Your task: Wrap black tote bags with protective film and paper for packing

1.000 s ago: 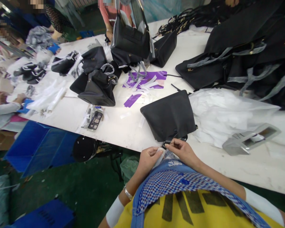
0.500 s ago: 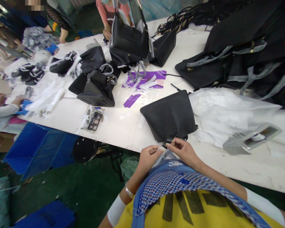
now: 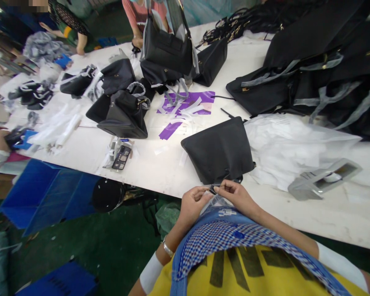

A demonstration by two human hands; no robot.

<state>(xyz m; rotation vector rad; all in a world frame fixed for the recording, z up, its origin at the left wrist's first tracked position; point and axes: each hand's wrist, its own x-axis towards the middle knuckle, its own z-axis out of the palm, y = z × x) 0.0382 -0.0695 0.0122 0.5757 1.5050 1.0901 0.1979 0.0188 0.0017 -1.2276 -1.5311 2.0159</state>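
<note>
Resting bag (image 3: pixel 218 150), white table (image 3: pixel 148 162) (cluttered), green floor (image 3: pixel 126 246)

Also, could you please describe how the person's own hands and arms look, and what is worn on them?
The left hand and the right hand wear no gloves. On the left wrist is a shiny, silver-coloured bracelet. Each arm has a plain white band, left and right, further up.
</note>
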